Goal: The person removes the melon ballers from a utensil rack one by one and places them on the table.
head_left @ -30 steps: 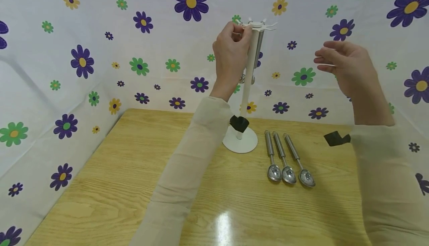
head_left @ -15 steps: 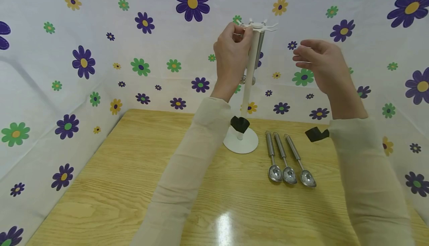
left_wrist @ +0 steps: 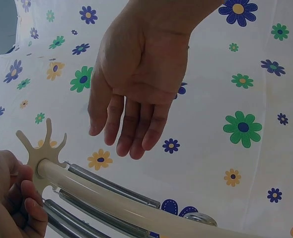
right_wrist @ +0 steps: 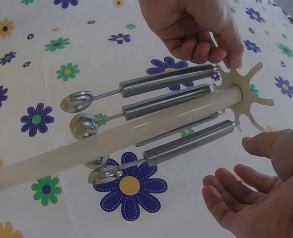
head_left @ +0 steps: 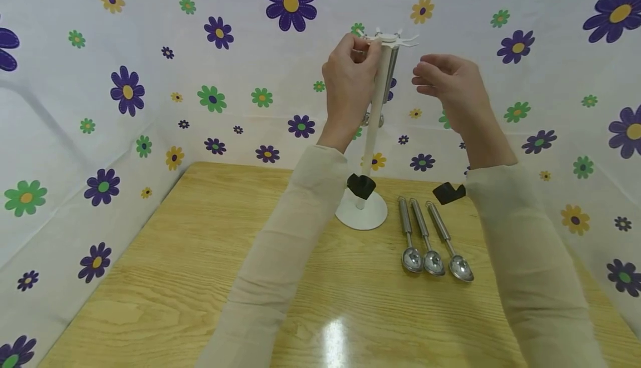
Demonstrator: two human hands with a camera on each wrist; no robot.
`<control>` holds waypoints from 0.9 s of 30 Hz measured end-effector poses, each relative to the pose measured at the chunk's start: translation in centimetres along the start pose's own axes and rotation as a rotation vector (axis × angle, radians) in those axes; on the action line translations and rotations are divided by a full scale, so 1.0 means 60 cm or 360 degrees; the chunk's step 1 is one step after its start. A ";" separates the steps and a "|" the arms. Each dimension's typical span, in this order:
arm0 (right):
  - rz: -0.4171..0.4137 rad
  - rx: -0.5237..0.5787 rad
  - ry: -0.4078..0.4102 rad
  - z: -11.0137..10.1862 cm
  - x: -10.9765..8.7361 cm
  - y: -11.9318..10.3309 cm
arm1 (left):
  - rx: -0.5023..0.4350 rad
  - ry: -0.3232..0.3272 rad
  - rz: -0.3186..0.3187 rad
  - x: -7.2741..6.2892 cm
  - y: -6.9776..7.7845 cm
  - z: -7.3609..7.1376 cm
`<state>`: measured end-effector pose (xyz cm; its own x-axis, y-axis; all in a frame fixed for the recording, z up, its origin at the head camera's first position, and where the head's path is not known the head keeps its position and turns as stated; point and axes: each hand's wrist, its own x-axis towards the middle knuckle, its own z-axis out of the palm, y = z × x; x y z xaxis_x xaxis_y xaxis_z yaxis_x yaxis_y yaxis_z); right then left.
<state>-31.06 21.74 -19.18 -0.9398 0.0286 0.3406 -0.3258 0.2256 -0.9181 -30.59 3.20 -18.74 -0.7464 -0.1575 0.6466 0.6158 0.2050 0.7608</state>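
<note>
Head view: my left hand (head_left: pixel 353 81) pinches the top of the rack (head_left: pixel 371 134); right hand (head_left: pixel 450 87) apart, fingers slack, holding nothing. Rack's near the table (head_left: pixel 200 256) back edge — probably light, tippy. Loose scoops (head_left: pixel 420 224) beside it — likely stiff, slick; grip mid-handle.

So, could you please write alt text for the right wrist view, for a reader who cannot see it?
The left hand pinches the hooked top of a pale rack slanting across the frame, with at least four metal scoops hanging from it. The right hand, holding nothing, is nearby, against a flowered backdrop.
</note>
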 end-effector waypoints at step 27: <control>0.0011 0.0072 -0.0061 0.070 0.037 -0.011 | -0.0042 -0.0038 -0.0016 -0.002 0.000 -0.007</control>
<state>-33.33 17.55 -18.66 -0.9450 -0.0075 0.3270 -0.3229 0.1813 -0.9289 -30.43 2.83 -18.80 -0.7583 -0.1362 0.6375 0.6143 0.1781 0.7687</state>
